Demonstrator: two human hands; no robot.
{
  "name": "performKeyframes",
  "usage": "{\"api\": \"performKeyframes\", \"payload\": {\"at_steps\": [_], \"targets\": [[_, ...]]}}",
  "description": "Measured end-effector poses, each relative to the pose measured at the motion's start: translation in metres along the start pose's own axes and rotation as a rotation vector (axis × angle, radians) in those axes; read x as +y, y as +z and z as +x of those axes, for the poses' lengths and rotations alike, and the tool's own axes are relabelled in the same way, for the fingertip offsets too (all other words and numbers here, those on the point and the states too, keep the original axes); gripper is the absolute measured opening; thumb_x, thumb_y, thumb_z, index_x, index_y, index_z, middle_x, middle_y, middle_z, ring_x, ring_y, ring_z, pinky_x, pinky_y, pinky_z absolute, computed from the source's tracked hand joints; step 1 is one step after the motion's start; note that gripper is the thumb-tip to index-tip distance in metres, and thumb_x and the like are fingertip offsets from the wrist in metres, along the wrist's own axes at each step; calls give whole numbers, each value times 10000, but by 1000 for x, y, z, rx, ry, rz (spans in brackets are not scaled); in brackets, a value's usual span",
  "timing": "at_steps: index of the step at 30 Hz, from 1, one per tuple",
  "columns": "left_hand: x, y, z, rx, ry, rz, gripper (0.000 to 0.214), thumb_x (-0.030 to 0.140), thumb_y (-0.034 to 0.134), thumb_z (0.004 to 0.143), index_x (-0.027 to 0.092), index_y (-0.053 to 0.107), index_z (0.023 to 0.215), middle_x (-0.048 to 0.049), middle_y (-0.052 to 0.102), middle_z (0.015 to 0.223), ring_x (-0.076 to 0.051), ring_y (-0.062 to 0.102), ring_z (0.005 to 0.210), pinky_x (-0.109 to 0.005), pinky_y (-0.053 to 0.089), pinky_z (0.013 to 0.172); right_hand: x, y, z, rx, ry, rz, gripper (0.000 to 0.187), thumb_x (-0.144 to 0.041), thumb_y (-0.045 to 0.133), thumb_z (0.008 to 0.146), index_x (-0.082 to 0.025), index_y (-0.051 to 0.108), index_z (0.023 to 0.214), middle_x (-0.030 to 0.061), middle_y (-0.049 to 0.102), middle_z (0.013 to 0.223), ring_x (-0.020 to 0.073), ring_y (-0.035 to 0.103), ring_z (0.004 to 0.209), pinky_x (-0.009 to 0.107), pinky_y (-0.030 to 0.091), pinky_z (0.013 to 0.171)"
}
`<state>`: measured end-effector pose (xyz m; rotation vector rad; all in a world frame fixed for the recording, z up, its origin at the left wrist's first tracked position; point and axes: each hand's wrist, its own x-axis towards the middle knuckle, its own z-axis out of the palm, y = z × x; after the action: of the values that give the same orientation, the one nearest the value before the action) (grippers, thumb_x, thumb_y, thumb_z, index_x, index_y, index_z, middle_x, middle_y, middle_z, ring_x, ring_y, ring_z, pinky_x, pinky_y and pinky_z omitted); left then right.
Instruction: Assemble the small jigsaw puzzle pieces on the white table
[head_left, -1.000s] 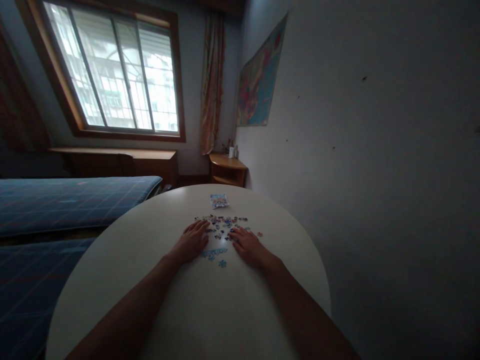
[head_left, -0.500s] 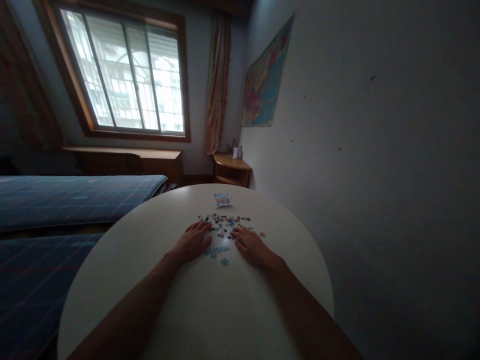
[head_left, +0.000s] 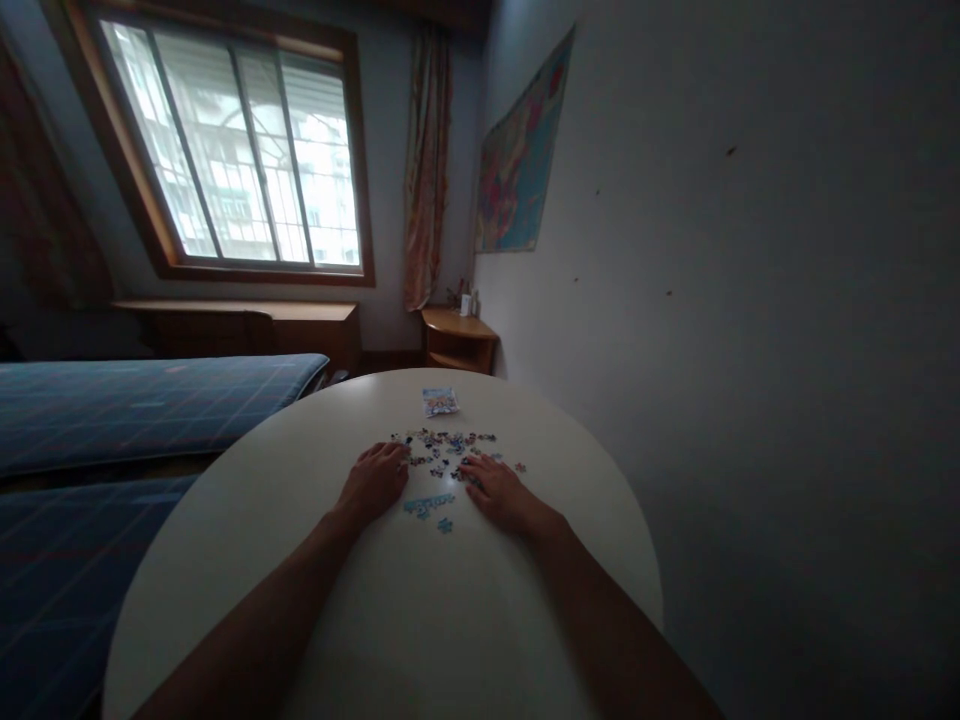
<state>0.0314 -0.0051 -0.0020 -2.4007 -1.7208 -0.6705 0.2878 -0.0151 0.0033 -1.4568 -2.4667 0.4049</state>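
Observation:
Small jigsaw puzzle pieces [head_left: 435, 440] lie scattered in a loose pile on the round white table [head_left: 420, 620]. My left hand [head_left: 375, 480] rests at the pile's left edge, fingers stretched forward with the tips by a few pieces. At the right side of the pile, my right hand [head_left: 496, 490] lies palm down, fingers spread over dark pieces. Between the wrists is a joined strip of light blue pieces [head_left: 427, 504], with a separate blue piece cluster [head_left: 445, 525] just nearer to me. What lies under the fingertips is partly hidden.
A small printed packet [head_left: 440, 402] lies beyond the pile. One reddish piece [head_left: 520, 467] sits apart at the right. Left of the table is a bed with a plaid mattress [head_left: 165, 400]. The wall [head_left: 750, 420] runs close along the right, and a corner shelf [head_left: 459, 325] stands behind.
My left hand has shifted slightly left, away from the blue strip, and its thumb has drawn in. The right hand stays nearly in place. The view has turned slightly.

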Motion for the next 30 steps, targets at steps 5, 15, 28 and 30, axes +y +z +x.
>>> {"api": "performKeyframes", "payload": {"at_steps": [5, 15, 28, 30], "targets": [[1, 3, 4, -17, 36, -30, 270, 195, 467, 900, 223, 695, 1043, -50, 695, 1132, -238, 583, 1113, -386, 421, 1006, 2, 2, 1, 11, -16, 2, 479, -311, 445, 944, -217, 488, 1411, 86, 373, 1540, 279, 263, 1449, 517, 207, 1165], [5, -1, 1, -53, 79, -56, 220, 212, 467, 937, 206, 685, 910, -66, 705, 1037, -251, 593, 1065, -377, 442, 933, 11, 5, 3, 14, -55, 12, 490, -322, 458, 938, -205, 485, 1413, 98, 387, 1530, 287, 266, 1446, 515, 222, 1161], [7, -7, -13, -82, 54, -202, 260, 112, 514, 862, 183, 680, 1049, -92, 700, 1073, -256, 576, 1109, -396, 424, 993, 6, -1, 2, 7, -52, 25, 500, -322, 476, 931, -162, 499, 1404, 125, 403, 1517, 288, 286, 1439, 481, 226, 1171], [7, -8, -14, -74, 59, -207, 226, 161, 545, 867, 186, 687, 1041, -94, 703, 1070, -260, 577, 1110, -401, 424, 994, 7, -1, 2, 8, -53, 22, 500, -326, 476, 930, -160, 503, 1400, 124, 408, 1514, 291, 293, 1436, 478, 229, 1170]]}}
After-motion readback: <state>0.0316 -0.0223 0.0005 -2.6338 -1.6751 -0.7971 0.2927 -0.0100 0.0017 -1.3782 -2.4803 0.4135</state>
